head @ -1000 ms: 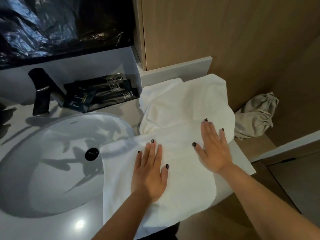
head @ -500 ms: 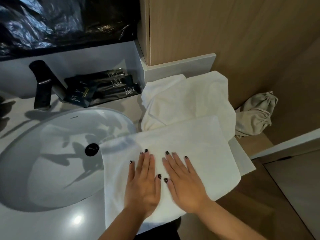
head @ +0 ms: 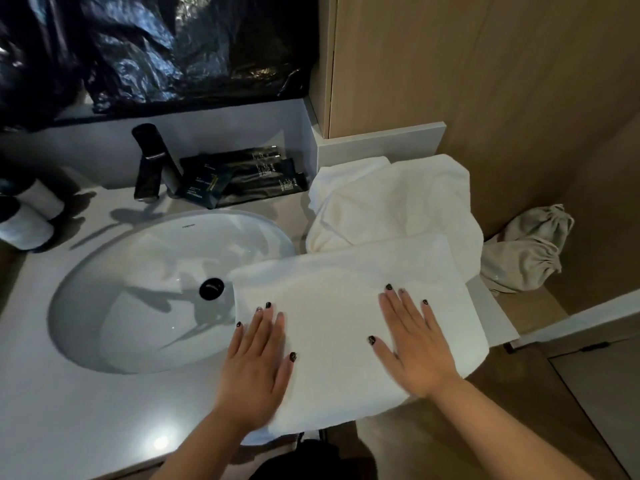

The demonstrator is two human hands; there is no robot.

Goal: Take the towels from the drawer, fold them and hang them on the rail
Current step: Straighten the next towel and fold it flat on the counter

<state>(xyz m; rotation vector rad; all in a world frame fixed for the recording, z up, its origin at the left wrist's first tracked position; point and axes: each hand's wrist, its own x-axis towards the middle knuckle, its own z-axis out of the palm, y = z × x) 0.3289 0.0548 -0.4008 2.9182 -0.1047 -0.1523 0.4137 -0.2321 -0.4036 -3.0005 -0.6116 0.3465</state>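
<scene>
On the counter [head: 86, 420] right of the sink [head: 145, 292], a folded white towel [head: 332, 317] lies flat, its left edge overhanging the basin and its near edge reaching the counter's front. The left hand [head: 258, 365] presses palm-down on the towel's left edge, fingers straight and close together, gripping nothing. The right hand [head: 415, 348] lies flat on the towel's right half, fingers extended and slightly spread, thumb out to the left, also gripping nothing. Just behind, touching the folded towel, sits a rumpled white towel heap [head: 394, 202]. A faucet [head: 149, 161] stands behind the sink.
</scene>
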